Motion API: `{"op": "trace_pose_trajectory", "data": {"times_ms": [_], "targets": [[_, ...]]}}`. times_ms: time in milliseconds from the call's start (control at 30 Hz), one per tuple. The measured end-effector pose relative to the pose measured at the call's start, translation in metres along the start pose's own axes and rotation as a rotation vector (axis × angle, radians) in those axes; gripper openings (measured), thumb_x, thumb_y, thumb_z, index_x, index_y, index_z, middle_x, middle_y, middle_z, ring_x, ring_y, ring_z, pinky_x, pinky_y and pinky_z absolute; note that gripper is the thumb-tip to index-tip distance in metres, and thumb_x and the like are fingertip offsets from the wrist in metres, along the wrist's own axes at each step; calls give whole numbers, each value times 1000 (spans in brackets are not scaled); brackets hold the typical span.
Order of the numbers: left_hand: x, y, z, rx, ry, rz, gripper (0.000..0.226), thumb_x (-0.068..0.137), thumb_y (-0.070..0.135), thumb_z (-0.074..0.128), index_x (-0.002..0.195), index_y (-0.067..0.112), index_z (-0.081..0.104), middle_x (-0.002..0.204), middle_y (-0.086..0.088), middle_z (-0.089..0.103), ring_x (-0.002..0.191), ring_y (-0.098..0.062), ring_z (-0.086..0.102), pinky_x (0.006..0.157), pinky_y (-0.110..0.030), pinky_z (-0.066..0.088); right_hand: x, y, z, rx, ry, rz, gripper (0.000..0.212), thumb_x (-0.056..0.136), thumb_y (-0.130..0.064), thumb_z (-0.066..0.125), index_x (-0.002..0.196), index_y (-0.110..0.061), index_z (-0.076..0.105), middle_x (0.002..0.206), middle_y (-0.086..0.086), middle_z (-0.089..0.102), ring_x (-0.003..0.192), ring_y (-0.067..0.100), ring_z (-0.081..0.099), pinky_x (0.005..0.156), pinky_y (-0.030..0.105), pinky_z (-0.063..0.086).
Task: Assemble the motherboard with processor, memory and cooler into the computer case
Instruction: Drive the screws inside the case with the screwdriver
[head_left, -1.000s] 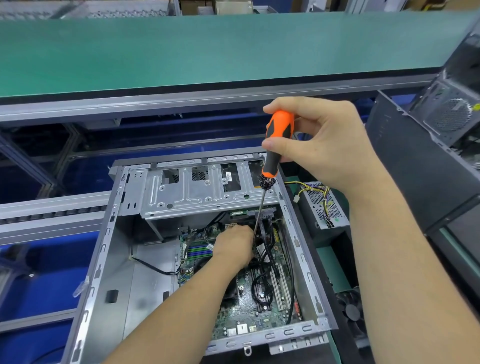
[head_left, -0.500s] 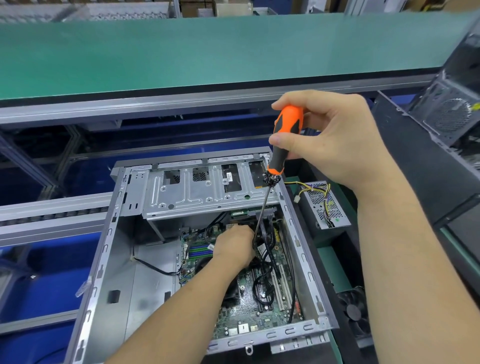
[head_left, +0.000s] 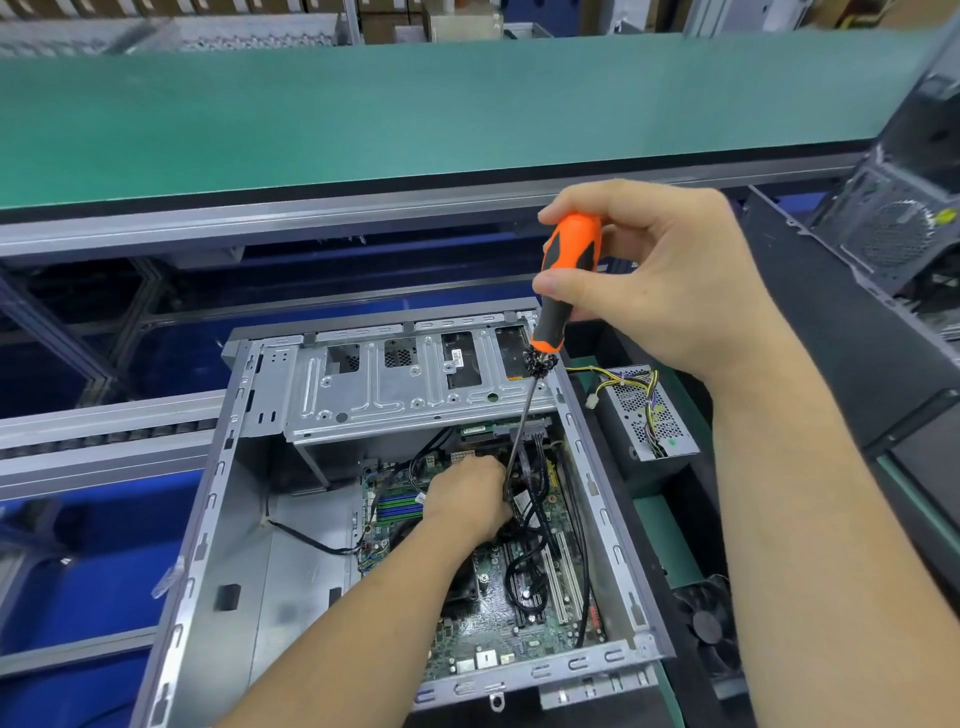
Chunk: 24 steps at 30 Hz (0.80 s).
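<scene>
While the right hand (head_left: 670, 275) grips the orange screwdriver (head_left: 563, 283) by its handle, the shaft runs down into the computer case (head_left: 208, 525); deep inside, the left hand (head_left: 467, 501) curls near the tip over the motherboard (head_left: 498, 613), though whether it pinches anything cannot be told; best keep the shaft upright on the screw and turn gently; room is tight, with the drive cage (head_left: 415, 384) overhanging and black cables (head_left: 535, 525) crowding the tip.

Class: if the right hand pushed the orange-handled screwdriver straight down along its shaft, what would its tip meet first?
Probably the green motherboard beside the left hand. The right hand aims the orange-handled screwdriver there; the tip is hidden.
</scene>
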<state>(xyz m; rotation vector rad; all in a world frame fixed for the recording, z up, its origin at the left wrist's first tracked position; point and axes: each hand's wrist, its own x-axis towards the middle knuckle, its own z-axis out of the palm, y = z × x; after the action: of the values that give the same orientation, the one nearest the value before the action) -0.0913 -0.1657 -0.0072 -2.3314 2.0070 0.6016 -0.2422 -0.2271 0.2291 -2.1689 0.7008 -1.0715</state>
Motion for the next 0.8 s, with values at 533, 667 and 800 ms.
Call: {"op": "trace_pose_trajectory", "data": {"times_ms": [533,667,800], "targets": [[3,3,2,109,-5,-36,16,88,7,64,91,17,51,97,-7,62,83,-31,61,66,-36,42,-4,6,2,-19,-4,49,32,80,-16,84,109,-21,71,94,5,69,87,29,71,74,41,62],[3,2,2,130,-13,-13,15,88,9,62,91,17,50,99,-8,64,89,-32,64,67,-35,42,-5,7,0,-16,2,51,33,80,-14,84,109,-20,70,95,7,67,86,32,70,68,37,63],[2,0,4,140,5,17,10,89,13,63,97,14,57,98,-8,64,85,-32,62,66,-35,42,-4,7,1,-13,1,38,33,80,-15,85,108,-22,70,95,6,67,87,31,69,69,37,63]]}}
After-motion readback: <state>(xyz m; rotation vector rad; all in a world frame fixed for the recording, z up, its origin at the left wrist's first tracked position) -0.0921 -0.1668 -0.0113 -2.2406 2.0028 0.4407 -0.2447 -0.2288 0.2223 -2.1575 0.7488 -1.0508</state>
